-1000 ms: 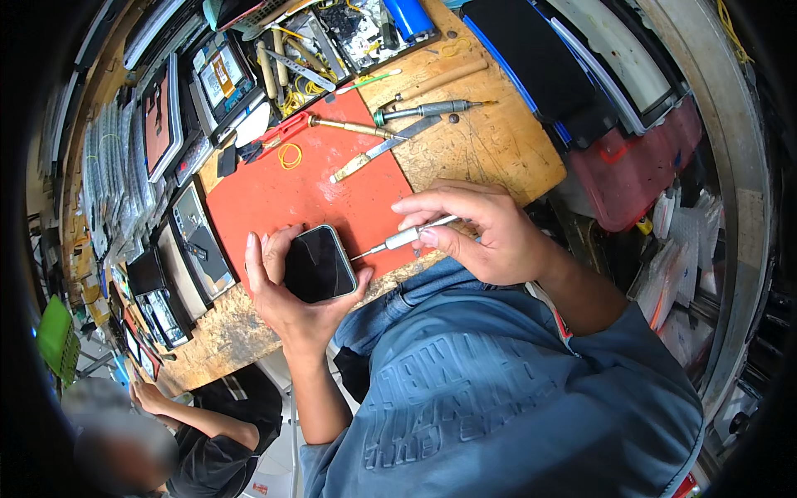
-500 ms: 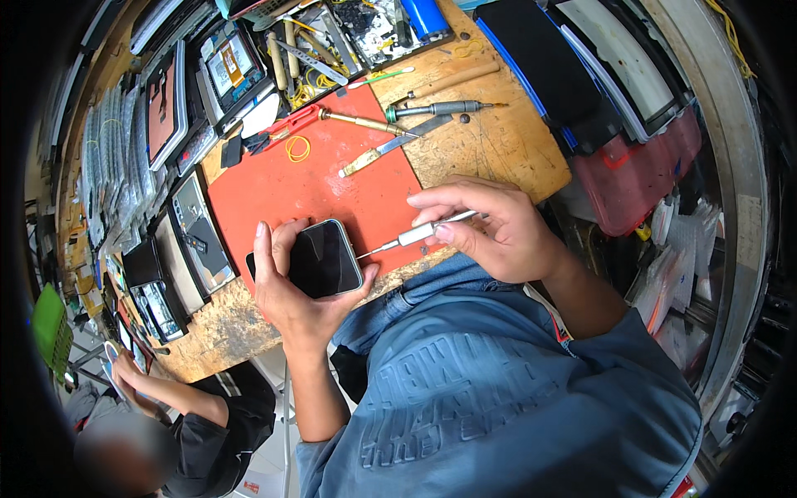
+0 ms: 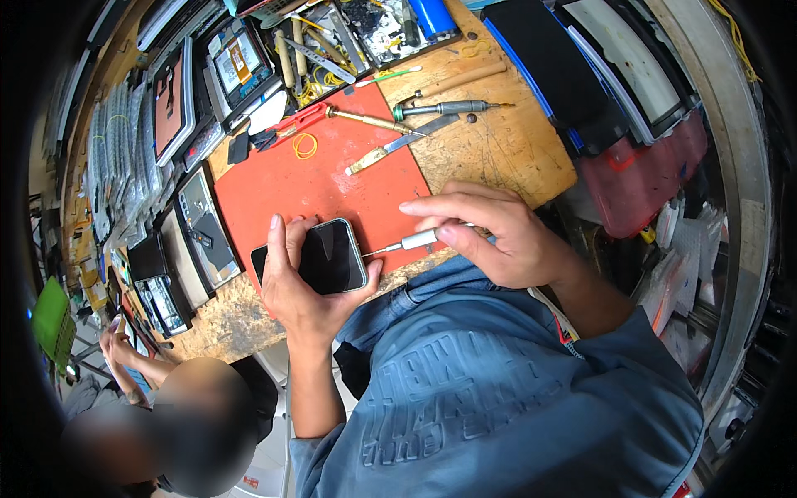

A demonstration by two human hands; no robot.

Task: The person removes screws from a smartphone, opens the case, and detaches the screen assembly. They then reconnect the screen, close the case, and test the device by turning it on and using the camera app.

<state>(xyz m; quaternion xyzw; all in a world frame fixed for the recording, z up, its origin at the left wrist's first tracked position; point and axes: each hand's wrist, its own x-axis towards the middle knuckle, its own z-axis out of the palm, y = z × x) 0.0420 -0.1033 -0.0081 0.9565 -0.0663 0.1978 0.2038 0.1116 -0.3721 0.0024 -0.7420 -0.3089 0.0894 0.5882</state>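
My left hand (image 3: 306, 300) is closed round a smartphone (image 3: 329, 264) with a dark screen and a pale metal frame, gripping it by its edges above the red mat (image 3: 274, 191). In my right hand (image 3: 502, 236) a slim silver screwdriver (image 3: 418, 239) lies between thumb and fingers, while the index finger stretches out above it. Its tip meets the phone's right edge, near my left thumb. Whether the tip sits in a screw is too small to tell.
Beyond the phone lie a knife (image 3: 386, 154), a brass-coloured screwdriver (image 3: 365, 119), a grey screwdriver (image 3: 448, 108) and a yellow rubber band (image 3: 305, 147). Opened devices (image 3: 204, 222) line the left. Dark panels (image 3: 556, 70) stand at the far right. A co-worker's hand (image 3: 116, 342) shows at the lower left.
The whole view has shifted slightly. Screwdriver and phone remain together at the phone's edge; my right fingers have closed in a little on the handle. The co-worker's head has moved.
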